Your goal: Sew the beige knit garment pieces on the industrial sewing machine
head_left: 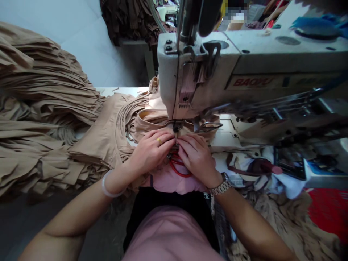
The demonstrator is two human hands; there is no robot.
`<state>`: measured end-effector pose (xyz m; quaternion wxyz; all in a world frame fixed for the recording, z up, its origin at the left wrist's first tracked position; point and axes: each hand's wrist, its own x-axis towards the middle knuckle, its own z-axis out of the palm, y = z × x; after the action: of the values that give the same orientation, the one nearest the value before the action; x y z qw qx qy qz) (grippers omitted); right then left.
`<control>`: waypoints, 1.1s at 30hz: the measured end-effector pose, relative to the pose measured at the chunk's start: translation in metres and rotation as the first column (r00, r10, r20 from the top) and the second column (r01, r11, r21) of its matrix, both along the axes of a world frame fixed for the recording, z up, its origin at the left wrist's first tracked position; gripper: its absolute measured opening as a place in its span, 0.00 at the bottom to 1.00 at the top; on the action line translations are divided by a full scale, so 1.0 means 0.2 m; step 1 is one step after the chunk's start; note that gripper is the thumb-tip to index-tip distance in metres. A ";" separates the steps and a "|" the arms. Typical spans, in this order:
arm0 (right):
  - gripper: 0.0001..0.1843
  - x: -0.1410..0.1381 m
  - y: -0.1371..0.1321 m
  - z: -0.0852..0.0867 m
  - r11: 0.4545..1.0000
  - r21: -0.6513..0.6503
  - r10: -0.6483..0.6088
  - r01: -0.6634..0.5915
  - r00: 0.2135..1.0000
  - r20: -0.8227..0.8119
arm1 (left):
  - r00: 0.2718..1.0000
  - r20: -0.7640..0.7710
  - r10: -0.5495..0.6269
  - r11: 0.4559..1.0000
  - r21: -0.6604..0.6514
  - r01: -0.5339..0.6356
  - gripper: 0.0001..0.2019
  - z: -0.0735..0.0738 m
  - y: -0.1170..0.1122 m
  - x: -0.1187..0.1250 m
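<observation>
Beneath the needle of a sewing machine (170, 79) lies a tan fabric garment piece (152, 117), curved in a loop on the machine bed. My left hand (150, 150), with a gold ring, has its fingers closed on the fabric's edge just left of the presser foot (176, 128). On the other side my right hand (197, 156) pinches the same edge, its fingertips nearly meeting the left ones. What lies under the fingertips is hidden. Just below both hands, red loops (181, 172) like scissor handles show near my lap.
Stacked tan fabric pieces (49, 83) crowd the left side, with another layered stack (95, 137) beside the machine. At right a phone-like dark object (289, 163) and cloth scraps (261, 166) lie by the machine. Dark brown fabric (127, 21) hangs at the back.
</observation>
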<state>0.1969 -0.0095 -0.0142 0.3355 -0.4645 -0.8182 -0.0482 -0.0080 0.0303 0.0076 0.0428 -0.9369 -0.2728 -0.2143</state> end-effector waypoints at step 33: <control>0.17 0.02 0.08 0.02 0.995 -0.061 -0.065 0.073 0.989 0.135 | 0.997 0.047 0.065 0.997 0.027 -0.066 0.15 -0.06 0.04 0.02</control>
<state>0.2018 0.0057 -0.0098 0.2628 -0.4990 -0.8233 -0.0638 -0.0043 0.0391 -0.0040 0.0570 -0.9216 -0.3011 -0.2381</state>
